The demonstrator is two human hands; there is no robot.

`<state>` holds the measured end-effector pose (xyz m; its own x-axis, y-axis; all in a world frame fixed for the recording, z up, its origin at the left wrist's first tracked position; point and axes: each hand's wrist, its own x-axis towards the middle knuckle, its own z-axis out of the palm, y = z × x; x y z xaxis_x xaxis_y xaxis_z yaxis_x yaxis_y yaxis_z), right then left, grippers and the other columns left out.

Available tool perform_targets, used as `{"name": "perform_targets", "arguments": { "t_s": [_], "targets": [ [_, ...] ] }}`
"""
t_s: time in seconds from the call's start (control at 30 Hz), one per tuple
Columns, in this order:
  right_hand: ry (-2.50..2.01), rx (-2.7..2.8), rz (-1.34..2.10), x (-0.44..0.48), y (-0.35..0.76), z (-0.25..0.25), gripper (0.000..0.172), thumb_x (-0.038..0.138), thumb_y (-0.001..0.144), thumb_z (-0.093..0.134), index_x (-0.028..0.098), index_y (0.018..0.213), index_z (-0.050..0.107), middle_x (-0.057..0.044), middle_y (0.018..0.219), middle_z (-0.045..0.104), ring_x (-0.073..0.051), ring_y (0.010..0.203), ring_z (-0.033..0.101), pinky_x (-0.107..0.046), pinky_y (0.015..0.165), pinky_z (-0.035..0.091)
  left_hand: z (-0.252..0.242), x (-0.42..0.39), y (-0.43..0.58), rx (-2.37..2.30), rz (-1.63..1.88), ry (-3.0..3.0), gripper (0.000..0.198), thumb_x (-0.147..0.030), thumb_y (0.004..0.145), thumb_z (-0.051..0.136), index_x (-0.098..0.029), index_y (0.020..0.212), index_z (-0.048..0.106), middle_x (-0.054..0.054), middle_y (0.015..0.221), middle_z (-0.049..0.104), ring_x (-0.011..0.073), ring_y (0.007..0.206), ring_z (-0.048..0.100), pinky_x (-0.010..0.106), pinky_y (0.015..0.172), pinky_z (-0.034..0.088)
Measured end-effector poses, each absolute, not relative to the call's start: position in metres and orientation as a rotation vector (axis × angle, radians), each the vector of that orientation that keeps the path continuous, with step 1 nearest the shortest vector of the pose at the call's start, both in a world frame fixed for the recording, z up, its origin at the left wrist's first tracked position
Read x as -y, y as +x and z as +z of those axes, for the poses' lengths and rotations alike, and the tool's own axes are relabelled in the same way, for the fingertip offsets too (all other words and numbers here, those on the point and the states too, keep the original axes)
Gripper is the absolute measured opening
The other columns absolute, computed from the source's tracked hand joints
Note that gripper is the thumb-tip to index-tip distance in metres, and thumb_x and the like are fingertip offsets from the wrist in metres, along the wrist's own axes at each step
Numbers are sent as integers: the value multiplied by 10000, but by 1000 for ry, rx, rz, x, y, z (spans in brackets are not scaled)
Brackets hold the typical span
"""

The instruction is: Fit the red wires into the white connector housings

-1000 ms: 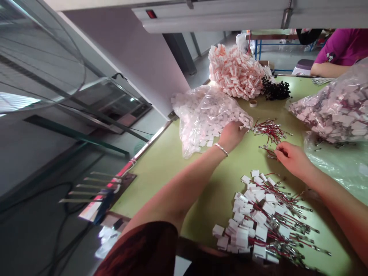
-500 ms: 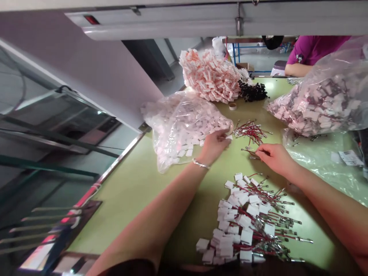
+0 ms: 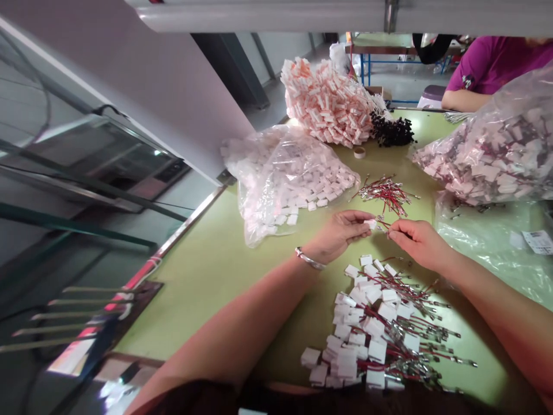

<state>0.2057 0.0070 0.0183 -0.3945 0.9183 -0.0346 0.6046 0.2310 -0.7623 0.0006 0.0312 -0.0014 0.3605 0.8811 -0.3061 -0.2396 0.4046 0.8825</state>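
My left hand [image 3: 343, 233] pinches a small white plastic connector housing [image 3: 370, 223] between thumb and fingers. Just to its right, my right hand [image 3: 417, 242] is closed on a short red wire [image 3: 383, 223] with metal terminals, whose end meets or nearly meets the housing; I cannot tell if it is inserted. Beyond the hands lies a loose pile of red wires [image 3: 386, 193]. Nearer to me is a heap of white housings [image 3: 345, 351] with red wires and metal terminals sticking out to the right.
A clear bag of white housings [image 3: 298, 173] lies left. Behind are a pile of pinkish-white connectors [image 3: 328, 104], black parts [image 3: 393, 129] and a tape roll [image 3: 359, 152]. A large filled bag [image 3: 496, 155] stands right, before a person in a purple sleeve [image 3: 479, 66].
My left hand has moved from the edge of the bag toward my right hand, bringing a white housing. The right hand has lifted a red wire from beside the pile. The view has shifted slightly.
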Motion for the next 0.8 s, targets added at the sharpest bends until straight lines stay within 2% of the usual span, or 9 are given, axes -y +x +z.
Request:
{"name": "perform_targets", "arguments": {
  "t_s": [0.13, 0.27, 0.4, 0.6, 0.7, 0.8],
  "targets": [
    [-1402, 2064, 1080, -6, 204, 21, 220, 328, 860, 470, 214, 682, 536, 46, 557, 428, -111, 534, 371, -263, 538, 312, -2, -29, -1, -883, 779, 914, 254, -166, 673, 751, -144, 922, 705, 17, 712, 674, 76, 644, 594, 214, 651, 477],
    [-1383, 1985, 1223, -5, 205, 20, 202, 303, 844, 487, 207, 678, 550, 29, 601, 470, -110, 556, 380, -264, 546, 324, -1, -29, 0, -905, 785, 908, 267, -193, 677, 755, -155, 937, 705, 19, 697, 671, 67, 595, 578, 185, 558, 434],
    [-1366, 1924, 1321, -5, 205, 19, 188, 300, 834, 506, 206, 685, 570, 20, 618, 494, -110, 565, 386, -266, 545, 320, 2, -31, -3, -901, 744, 999, 260, -222, 692, 744, -150, 939, 706, 5, 606, 638, 58, 521, 539, 166, 449, 344],
    [-1376, 1885, 1474, -8, 207, 21, 179, 323, 820, 525, 203, 706, 593, 25, 594, 480, -106, 539, 364, -266, 518, 297, 9, -30, -7, -823, 636, 1130, 286, -198, 684, 731, -153, 966, 709, -5, 600, 641, 65, 511, 535, 192, 466, 393],
    [-1444, 1905, 1394, -7, 205, 20, 192, 322, 817, 517, 206, 674, 572, 35, 551, 448, -105, 513, 349, -263, 497, 283, 9, -30, -3, -825, 619, 1154, 273, -190, 691, 725, -132, 957, 705, -4, 586, 638, 65, 492, 541, 195, 471, 419],
    [-1484, 2042, 1125, -2, 200, 17, 202, 293, 816, 500, 207, 636, 532, 36, 539, 457, -106, 510, 364, -261, 507, 294, 4, -27, 4, -881, 606, 1207, 290, -199, 698, 728, -118, 974, 694, -12, 559, 623, 69, 477, 553, 194, 470, 442]
  ]
}}
